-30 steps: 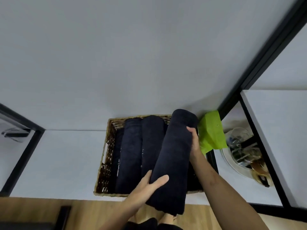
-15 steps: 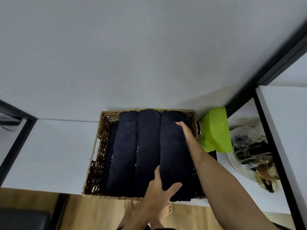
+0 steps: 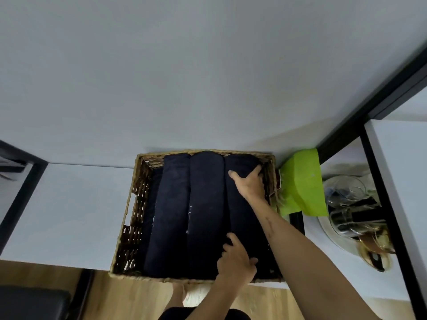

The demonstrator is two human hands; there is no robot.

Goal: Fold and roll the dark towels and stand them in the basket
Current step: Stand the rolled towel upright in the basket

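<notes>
1. White shelf [image 3: 69,204] against a pale wall carries our wicker basket [image 3: 136,199] at its front right, a green cloth [image 3: 302,181] just beside it.
2. We are seating the third towel [image 3: 242,215] along the basket's right wall.
3. Our right hand [image 3: 250,184] curls over its far end; our left hand [image 3: 235,259] presses the near end, fingers bent.
4. Next, we judge, both hands let go.
5. Three dark, plump rolls lie touching, side by side.
</notes>
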